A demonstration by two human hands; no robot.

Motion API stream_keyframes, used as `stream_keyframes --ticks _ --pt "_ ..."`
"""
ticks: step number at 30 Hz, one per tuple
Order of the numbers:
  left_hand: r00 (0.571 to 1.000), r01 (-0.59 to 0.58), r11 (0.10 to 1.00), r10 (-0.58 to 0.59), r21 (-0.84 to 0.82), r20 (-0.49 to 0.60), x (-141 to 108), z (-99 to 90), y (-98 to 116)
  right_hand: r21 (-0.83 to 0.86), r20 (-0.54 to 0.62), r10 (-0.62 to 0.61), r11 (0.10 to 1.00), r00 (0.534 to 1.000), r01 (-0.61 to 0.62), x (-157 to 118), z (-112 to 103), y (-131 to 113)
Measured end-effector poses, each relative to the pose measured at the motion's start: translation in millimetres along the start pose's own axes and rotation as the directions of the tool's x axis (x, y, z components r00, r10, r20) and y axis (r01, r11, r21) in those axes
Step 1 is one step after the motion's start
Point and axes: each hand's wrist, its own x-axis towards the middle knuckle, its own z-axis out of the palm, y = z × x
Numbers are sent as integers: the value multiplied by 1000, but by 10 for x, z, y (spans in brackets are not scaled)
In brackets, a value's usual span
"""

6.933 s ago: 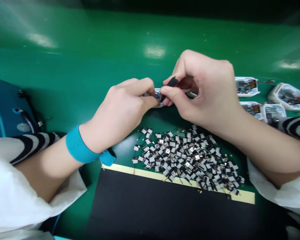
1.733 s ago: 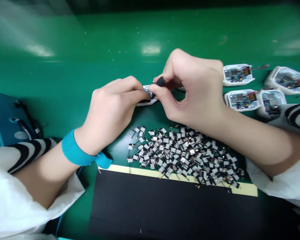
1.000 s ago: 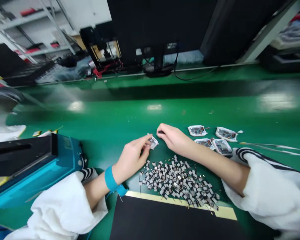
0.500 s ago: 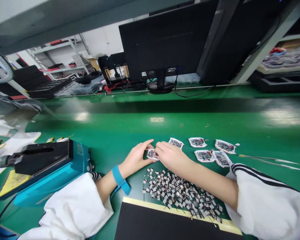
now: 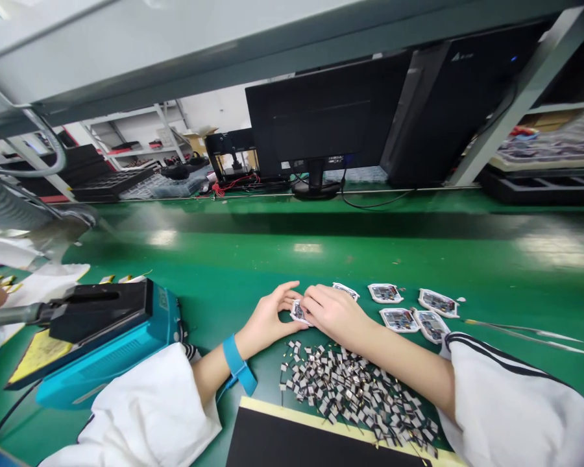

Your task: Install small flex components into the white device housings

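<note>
Our head has lifted, widening the view: our left hand (image 5: 267,312) and right hand (image 5: 335,314) still grasp the white-edged circuit module (image 5: 298,312) in their fingers (nothing released), just above the pile of small antenna pieces (image 5: 350,389).

Free passage runs along the green desk (image 5: 292,259) toward the monitor stand (image 5: 315,188). The heap of small tagged parts (image 5: 355,395) blocks lower centre, white circuit modules (image 5: 399,320) right, and what looks like a blue sealing machine (image 5: 111,340) left.

Bright overhead lights throw pale glare streaks across the glossy green bench (image 5: 418,256), and the wide lens bows everything at the edges, kinda soft out there too.
</note>
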Motion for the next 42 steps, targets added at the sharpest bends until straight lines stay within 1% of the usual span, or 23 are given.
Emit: stream_keyframes --ticks 3,5,7,9,11,14,17,19,20,22,25,27,29,30,31,32,33,35,36,37,38,40,42 --pt "1000 17 1000 -17 -11 13 -2 4 10 63 -24 10 998 1000 -8 14 40 10" --pt "1000 24 999 -23 -21 4 -5 10 11 176 -33 61 983 998 -54 11 64 15" --pt "1000 19 1000 -19 -23 -17 -8 17 7 325 -38 131 939 991 -111 -2 77 21" --pt "998 5 1000 -6 -7 -58 -11 25 3 417 -36 166 899 986 -136 -16 71 26" --pt "995 -5 1000 8 26 -104 -13 32 0 394 -36 149 911 988 -123 -22 49 24" --pt "988 -23 996 36 90 -153 -18 42 4 241 -56 124 965 991 -107 -8 12 6" --pt "978 -55 990 81 132 -193 -24 51 12 127 -101 133 985 986 -119 24 5 -13" --pt "974 -57 991 81 117 -210 -27 57 17 153 -133 146 980 980 -125 39 24 -14" --pt "975 -52 994 71 91 -212 -28 59 18 212 -147 163 969 976 -130 43 40 -10" --pt "977 -39 999 40 8 -210 -27 63 21 390 -167 230 908 959 -150 44 76 -1" --pt "981 -22 991 -4 -132 -196 -22 65 25 620 -140 356 759 924 -198 39 127 5" --pt "981 -7 982 -30 -188 -193 -18 63 30 687 -111 420 687 901 -236 39 154 3" --pt "978 5 979 -47 -205 -202 -14 61 33 707 -82 451 655 889 -267 43 170 4" --pt "977 9 979 -52 -202 -209 -14 61 33 700 -72 449 659 891 -276 45 172 7" --pt "975 10 981 -52 -195 -215 -14 61 32 676 -69 434 683 898 -278 46 169 13" --pt "974 9 983 -51 -185 -221 -15 62 30 627 -80 401 732 912 -267 46 161 19" --pt "973 8 985 -48 -174 -225 -17 63 26 550 -102 346 801 933 -238 43 148 26" --pt "972 11 988 -47 -156 -231 -22 65 16 321 -130 191 937 973 -141 35 110 38" --pt "971 16 989 -51 -149 -233 -25 65 11 204 -123 119 975 985 -92 29 88 41" --pt "970 23 989 -57 -145 -235 -27 64 7 114 -100 68 992 993 -57 23 67 43" --pt "969 32 989 -66 -142 -238 -27 62 4 65 -68 48 997 997 -43 16 48 45" --pt "966 52 989 -85 -141 -242 -24 57 5 70 9 71 995 997 -71 2 24 50" --pt "967 62 987 -96 -150 -234 -13 53 12 139 54 107 984 993 -114 -17 23 60"
